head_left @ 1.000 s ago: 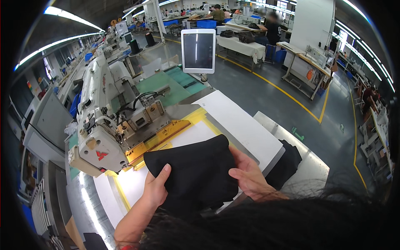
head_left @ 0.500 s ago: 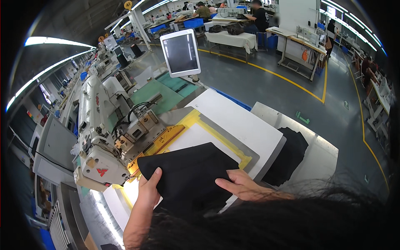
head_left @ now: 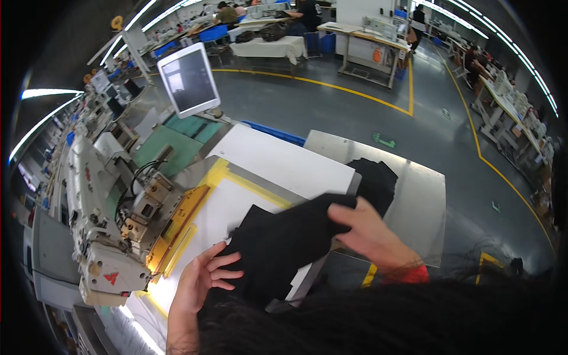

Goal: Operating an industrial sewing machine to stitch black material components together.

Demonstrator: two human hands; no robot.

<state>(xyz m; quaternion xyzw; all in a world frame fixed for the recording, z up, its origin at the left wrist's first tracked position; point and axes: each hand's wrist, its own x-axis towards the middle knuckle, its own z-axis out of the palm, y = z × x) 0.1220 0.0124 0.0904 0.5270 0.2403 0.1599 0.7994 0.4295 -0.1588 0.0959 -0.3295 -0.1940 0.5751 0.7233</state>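
A black fabric piece (head_left: 281,236) hangs bunched over the white work surface, one end raised toward the right. My right hand (head_left: 367,231) is closed on that raised end. My left hand (head_left: 204,275) has its fingers spread beside the fabric's left edge; whether the fingertips touch the cloth I cannot tell. To the left stands a white industrial sewing machine (head_left: 97,225) with an amber template clamp (head_left: 177,222) at its head. Yellow tape (head_left: 248,182) borders the white bed under the cloth. Dark hair covers the lower edge.
More black fabric (head_left: 380,177) lies on a metal side table (head_left: 417,204) to the right. A white-framed screen (head_left: 189,80) rises behind the machine. A white board (head_left: 284,161) extends from the bed. Other workstations and people are farther off, beyond a yellow floor line (head_left: 331,86).
My left hand has let go of the fabric and spread its fingers. My right hand has drawn its end rightward, toward the other black fabric. The view has turned right.
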